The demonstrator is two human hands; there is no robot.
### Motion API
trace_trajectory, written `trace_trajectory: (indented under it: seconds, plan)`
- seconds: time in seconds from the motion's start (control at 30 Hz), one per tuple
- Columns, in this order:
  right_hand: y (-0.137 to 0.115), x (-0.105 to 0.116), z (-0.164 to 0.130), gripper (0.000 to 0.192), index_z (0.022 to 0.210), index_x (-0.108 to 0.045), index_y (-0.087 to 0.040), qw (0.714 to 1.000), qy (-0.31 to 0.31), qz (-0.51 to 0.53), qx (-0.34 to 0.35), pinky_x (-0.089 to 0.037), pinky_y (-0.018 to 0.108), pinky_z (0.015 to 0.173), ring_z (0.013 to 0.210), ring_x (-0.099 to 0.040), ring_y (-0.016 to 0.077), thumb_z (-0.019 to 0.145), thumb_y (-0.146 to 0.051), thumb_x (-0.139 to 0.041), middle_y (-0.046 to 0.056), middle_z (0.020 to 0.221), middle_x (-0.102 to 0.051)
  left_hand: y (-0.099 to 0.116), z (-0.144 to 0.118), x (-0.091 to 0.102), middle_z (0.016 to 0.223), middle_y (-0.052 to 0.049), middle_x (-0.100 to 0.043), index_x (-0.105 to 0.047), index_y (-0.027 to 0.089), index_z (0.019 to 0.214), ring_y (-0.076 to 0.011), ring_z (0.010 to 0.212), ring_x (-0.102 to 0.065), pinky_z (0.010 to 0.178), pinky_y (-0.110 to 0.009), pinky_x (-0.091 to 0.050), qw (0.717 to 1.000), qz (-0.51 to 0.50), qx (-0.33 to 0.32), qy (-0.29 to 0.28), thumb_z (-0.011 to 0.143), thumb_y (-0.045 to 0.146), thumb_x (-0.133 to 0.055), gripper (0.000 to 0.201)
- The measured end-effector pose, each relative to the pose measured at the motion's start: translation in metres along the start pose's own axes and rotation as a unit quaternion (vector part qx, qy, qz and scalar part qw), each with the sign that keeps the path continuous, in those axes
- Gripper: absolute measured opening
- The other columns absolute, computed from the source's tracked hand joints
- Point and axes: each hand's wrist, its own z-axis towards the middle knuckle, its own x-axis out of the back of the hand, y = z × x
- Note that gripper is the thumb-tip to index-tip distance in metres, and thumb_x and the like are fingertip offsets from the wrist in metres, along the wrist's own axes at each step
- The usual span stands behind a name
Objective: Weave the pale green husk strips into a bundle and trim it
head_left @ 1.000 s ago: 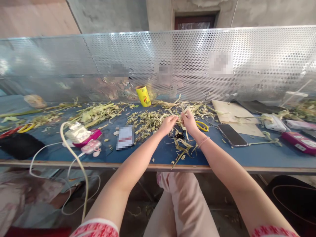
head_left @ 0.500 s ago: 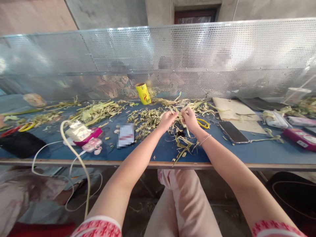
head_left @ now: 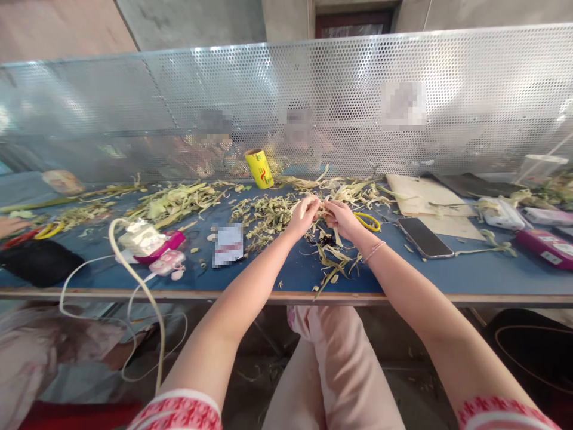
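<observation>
My left hand (head_left: 304,217) and my right hand (head_left: 344,218) meet over the middle of the blue table (head_left: 268,283). Their fingers are pinched together on a pale strip of dry plant, mostly hidden by the fingertips. Left of my left hand lies a heap of small curled yellow-green plant pieces (head_left: 271,214). Loose pale plant strips (head_left: 358,192) spread behind my right hand. More dry strips (head_left: 333,269) and a small black tangle lie below my wrists. Yellow scissor handles (head_left: 369,221) show just beyond my right wrist.
A yellow cardboard tube (head_left: 259,169) stands by the perforated metal screen (head_left: 358,107). On the right are a phone (head_left: 424,237) and cardboard (head_left: 430,200). A magenta-and-white power strip (head_left: 161,243) with cables is at left, where a co-worker's hand (head_left: 12,226) shows.
My hands have drawn slightly closer, fingertips now nearly touching. The pale strip shows less between them. A co-worker's hand has come further into view at far left.
</observation>
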Motion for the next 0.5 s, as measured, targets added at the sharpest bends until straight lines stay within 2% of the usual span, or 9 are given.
trace_trajectory:
  seconds: [0.17, 0.37, 0.5]
  plan:
    - [-0.002, 0.001, -0.002, 0.023, 0.068, -0.046, -0.017, 0.999, -0.013, 0.013, -0.046, -0.015, 0.014, 0.035, 0.039, -0.024, 0.0008, 0.079, -0.027, -0.064, -0.004, 0.054, -0.045, -0.002, 0.000, -0.001, 0.061, 0.002, -0.045, -0.052, 0.020, 0.080, -0.0102, 0.055, -0.047, 0.055, -0.024, -0.041, 1.000, -0.004, -0.003, 0.001, 0.078, 0.065, -0.053, 0.045]
    - [-0.005, -0.002, -0.005, 0.024, 0.065, -0.044, -0.017, 1.000, 0.003, 0.005, -0.010, -0.015, 0.013, 0.036, 0.038, -0.020, 0.0001, 0.077, -0.020, -0.065, -0.009, 0.049, -0.034, -0.008, 0.002, -0.002, 0.058, 0.003, -0.045, -0.054, 0.020, 0.083, -0.0100, 0.052, -0.046, 0.054, -0.024, -0.039, 1.000, 0.012, 0.023, -0.009, 0.079, 0.060, -0.056, 0.040]
    - [-0.003, -0.002, -0.004, 0.025, 0.064, -0.044, -0.017, 1.000, 0.003, -0.004, -0.011, -0.015, 0.013, 0.036, 0.039, -0.020, 0.0005, 0.078, -0.022, -0.064, -0.009, 0.048, -0.031, -0.011, 0.003, -0.002, 0.058, 0.003, -0.047, -0.057, 0.019, 0.080, -0.0108, 0.054, -0.048, 0.055, -0.024, -0.040, 0.999, 0.034, 0.010, 0.018, 0.079, 0.057, -0.058, 0.038]
